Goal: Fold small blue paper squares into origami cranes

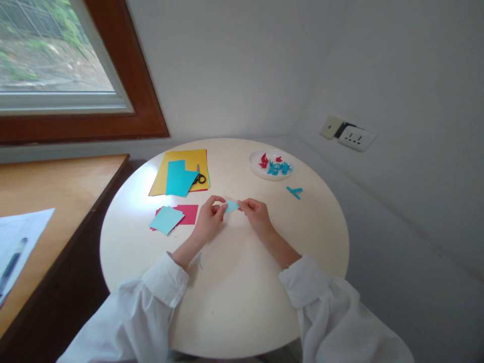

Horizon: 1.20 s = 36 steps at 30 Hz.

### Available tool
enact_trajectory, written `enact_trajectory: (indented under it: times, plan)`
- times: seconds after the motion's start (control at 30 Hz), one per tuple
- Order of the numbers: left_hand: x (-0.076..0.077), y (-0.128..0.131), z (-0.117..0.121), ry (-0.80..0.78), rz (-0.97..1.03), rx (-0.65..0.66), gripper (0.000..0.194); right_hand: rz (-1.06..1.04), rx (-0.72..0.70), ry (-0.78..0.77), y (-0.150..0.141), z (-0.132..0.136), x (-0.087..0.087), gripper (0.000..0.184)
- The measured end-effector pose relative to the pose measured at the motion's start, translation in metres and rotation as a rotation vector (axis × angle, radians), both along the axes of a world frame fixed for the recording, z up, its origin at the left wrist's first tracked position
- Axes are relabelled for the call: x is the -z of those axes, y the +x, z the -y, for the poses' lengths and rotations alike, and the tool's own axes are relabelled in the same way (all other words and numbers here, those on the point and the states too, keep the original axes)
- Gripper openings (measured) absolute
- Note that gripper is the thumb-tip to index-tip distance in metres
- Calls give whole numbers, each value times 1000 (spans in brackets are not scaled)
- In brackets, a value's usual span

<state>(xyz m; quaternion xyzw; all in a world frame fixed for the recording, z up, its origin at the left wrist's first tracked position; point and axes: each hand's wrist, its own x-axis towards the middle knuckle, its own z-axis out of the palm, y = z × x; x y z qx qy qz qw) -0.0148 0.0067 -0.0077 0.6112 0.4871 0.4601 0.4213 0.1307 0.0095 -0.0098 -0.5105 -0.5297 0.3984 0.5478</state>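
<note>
A small folded piece of light blue paper (pixel 232 205) is held up between my hands above the middle of the round table. My left hand (pixel 210 218) pinches its left side between thumb and fingers. At the opposite corner, my right hand (pixel 257 216) grips the paper with thumb and forefinger. Left of my left hand lie light blue paper squares (pixel 166 220), stacked over pink paper squares (pixel 189 215). Parts of the folded paper are hidden by my fingertips.
A white plate (pixel 254 170) at the back right holds small red and blue folded paper shapes. Blue paper strips (pixel 294 192) lie in front of it. Black-handled scissors (pixel 201 178) rest among blue sheets (pixel 177 179) and yellow sheets (pixel 159 177). A wooden desk (pixel 71 176) stands left.
</note>
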Motion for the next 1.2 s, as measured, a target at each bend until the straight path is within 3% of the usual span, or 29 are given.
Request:
enact_trajectory:
  times: [0.6,0.83,1.2]
  plan:
    - [-2,-1,-1,49,96,-31,16,-145,25,-66,0,0,-1,23]
    - [-3,0,0,65,45,-55,13,-145,26,-59,1,-1,0,23]
    - [1,-1,0,38,87,82,33,-99,58,-28,2,-1,0,24]
